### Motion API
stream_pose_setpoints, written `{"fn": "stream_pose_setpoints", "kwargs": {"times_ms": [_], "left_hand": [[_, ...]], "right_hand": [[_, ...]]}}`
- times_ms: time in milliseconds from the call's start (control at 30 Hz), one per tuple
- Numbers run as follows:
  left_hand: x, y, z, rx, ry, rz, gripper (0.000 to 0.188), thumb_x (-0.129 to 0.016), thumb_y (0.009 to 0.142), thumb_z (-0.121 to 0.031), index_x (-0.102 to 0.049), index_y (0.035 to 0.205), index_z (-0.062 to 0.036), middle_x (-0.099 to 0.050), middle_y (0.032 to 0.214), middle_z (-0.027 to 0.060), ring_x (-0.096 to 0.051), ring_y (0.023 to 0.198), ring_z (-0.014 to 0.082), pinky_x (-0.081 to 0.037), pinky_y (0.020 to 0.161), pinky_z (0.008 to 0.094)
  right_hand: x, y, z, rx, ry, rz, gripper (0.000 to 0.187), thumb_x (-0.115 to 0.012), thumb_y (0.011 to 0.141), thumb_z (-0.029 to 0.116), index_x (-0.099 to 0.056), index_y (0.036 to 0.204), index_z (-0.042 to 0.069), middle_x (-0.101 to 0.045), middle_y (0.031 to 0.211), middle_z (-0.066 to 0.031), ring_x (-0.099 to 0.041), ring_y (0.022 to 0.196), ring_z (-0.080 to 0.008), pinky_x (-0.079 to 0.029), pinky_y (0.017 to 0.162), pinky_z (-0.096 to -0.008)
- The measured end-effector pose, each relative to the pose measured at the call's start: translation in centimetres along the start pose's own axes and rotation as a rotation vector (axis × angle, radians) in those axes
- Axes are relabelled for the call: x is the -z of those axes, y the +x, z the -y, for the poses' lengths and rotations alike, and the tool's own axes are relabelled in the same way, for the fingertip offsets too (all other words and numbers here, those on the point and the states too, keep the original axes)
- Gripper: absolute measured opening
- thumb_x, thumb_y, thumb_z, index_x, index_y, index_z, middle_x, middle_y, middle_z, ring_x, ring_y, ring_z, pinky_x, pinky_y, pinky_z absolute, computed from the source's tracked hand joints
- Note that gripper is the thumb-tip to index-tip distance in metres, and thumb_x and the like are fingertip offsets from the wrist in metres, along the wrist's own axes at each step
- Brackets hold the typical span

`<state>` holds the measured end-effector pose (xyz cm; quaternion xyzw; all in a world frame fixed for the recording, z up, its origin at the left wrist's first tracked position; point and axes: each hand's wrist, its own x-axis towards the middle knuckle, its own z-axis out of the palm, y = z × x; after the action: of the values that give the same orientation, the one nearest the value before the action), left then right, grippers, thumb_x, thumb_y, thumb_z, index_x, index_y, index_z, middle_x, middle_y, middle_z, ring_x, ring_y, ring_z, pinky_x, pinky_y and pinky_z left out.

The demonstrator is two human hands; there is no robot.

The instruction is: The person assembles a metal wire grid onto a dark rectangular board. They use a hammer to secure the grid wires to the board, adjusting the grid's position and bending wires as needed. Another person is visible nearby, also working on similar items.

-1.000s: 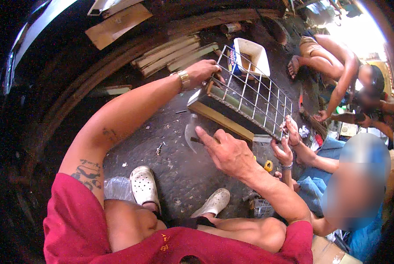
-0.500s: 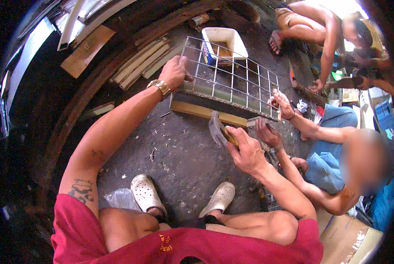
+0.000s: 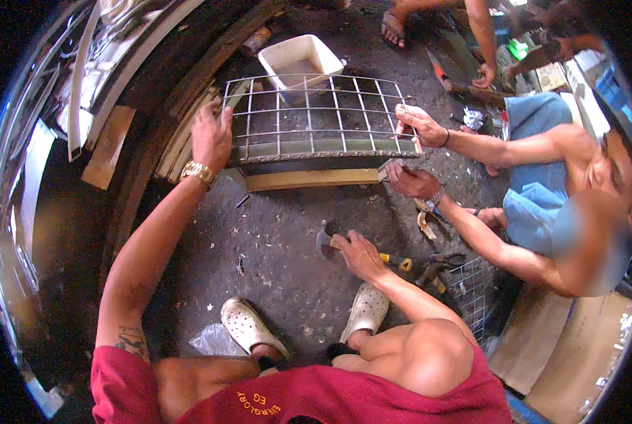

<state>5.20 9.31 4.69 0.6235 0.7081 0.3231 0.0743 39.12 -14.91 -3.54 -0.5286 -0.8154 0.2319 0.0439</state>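
Note:
A wire mesh panel (image 3: 316,120) tops a frame of wooden boards (image 3: 312,179) above the dark floor. My left hand (image 3: 211,138) is closed around the left edge of the mesh; the frame hides some of its fingers. Low over the floor, near my right foot, my right hand (image 3: 360,256) grips a claw hammer (image 3: 326,239), holding it close behind the metal head. The yellow end of its handle sticks out to the right of my hand. A co-worker's hand (image 3: 420,126) holds the mesh's right edge, and their other hand (image 3: 413,181) touches the frame's lower right corner.
Behind the mesh stands a white plastic tub (image 3: 298,60). Wooden planks (image 3: 185,138) lie at the left. Pliers (image 3: 439,267) and a piece of mesh (image 3: 471,293) rest at the right, near cardboard (image 3: 542,339). Another person's hand (image 3: 484,75) is at the far right.
My right hand has brought the hammer down and away from the frame, toward my feet. The frame sits further left and more level in view, still held by my left hand and the co-worker.

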Motion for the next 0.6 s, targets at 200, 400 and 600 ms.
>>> {"fn": "stream_pose_setpoints", "kwargs": {"times_ms": [200, 400, 600], "left_hand": [[3.1, -0.9, -4.3, -0.767, 0.131, 0.246, 0.026, -0.067, 0.092, -0.03, -0.065, 0.1, -0.0062, -0.062, 0.118, 0.0117, -0.052, 0.118, 0.0334, -0.042, 0.099, 0.0463], [2.1, -0.9, -7.5, -0.522, 0.193, 0.458, 0.038, -0.057, 0.098, -0.042, -0.059, 0.089, -0.0056, -0.069, 0.085, 0.0118, -0.064, 0.086, 0.0321, -0.043, 0.084, 0.0444], [1.6, -1.0, -9.8, -0.442, 0.251, 0.633, 0.05, -0.046, 0.099, -0.055, -0.077, 0.093, -0.0151, -0.071, 0.071, 0.0134, -0.068, 0.072, 0.0323, -0.043, 0.082, 0.049]], "right_hand": [[5.3, 4.3, 1.2, -0.03, 0.148, -0.31, 0.022, -0.067, 0.089, 0.021, -0.067, 0.107, 0.008, -0.061, 0.108, -0.0177, -0.063, 0.095, -0.0373, -0.054, 0.08, -0.045], [17.6, 9.6, 0.5, 0.18, 0.042, -0.628, 0.025, -0.072, 0.087, 0.018, -0.071, 0.11, 0.009, -0.066, 0.105, -0.0126, -0.061, 0.103, -0.0318, -0.05, 0.09, -0.0425], [21.2, 18.0, -3.2, -0.058, 0.416, 0.004, 0.05, -0.066, 0.092, 0.043, -0.063, 0.129, 0.009, -0.066, 0.122, -0.0178, -0.063, 0.115, -0.0338, -0.049, 0.098, -0.0421]]}}
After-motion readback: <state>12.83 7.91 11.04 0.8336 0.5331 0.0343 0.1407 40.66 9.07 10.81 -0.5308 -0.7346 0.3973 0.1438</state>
